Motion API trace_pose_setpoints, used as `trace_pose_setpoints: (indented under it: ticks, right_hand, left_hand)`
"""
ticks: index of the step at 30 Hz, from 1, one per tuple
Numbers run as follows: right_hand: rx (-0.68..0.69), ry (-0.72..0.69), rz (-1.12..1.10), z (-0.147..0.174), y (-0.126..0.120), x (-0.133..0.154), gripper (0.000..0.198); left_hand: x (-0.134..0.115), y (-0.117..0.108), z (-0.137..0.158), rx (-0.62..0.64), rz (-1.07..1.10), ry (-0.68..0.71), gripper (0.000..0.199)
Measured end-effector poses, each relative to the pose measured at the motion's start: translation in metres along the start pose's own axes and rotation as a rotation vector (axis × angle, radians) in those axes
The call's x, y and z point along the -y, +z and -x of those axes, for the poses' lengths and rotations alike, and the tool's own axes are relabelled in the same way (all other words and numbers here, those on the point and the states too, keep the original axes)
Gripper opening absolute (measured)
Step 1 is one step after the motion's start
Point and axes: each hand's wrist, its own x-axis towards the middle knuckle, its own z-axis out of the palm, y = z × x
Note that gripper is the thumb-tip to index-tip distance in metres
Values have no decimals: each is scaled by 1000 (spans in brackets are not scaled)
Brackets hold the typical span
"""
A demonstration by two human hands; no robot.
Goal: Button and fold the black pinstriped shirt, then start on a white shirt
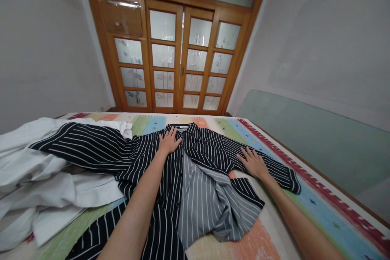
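A black shirt with white stripes (137, 158) lies spread out, its collar away from me and its sleeves out to both sides. My left hand (169, 141) rests flat on the chest just below the collar, fingers spread. On the sleeve at the right lies my right hand (253, 163), palm down with its fingers apart. The front on the right is folded back, so the grey inner side shows. Part of the shirt's lower left is hidden behind my left forearm.
White crumpled cloth (55, 199) lies at the left, partly under the striped sleeve. Beneath everything is a colourful patterned bedspread (332, 211). A pale green headboard-like panel (304, 126) runs along the right wall. Wooden glazed doors (179, 61) stand at the far end.
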Motion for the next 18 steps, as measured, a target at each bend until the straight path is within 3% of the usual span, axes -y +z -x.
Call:
trace_pose_setpoints:
  ticks: [6, 10, 18]
  right_hand:
    - [6, -18, 26, 10, 1, -5, 66]
    - [17, -25, 25, 19, -1, -7, 66]
    - [10, -24, -19, 32, 2, -5, 69]
  left_hand:
    - [9, -1, 12, -43, -63, -120, 65]
    - [19, -5, 18, 8, -89, -239, 68]
    - [37, -13, 35, 65, -83, -196, 73]
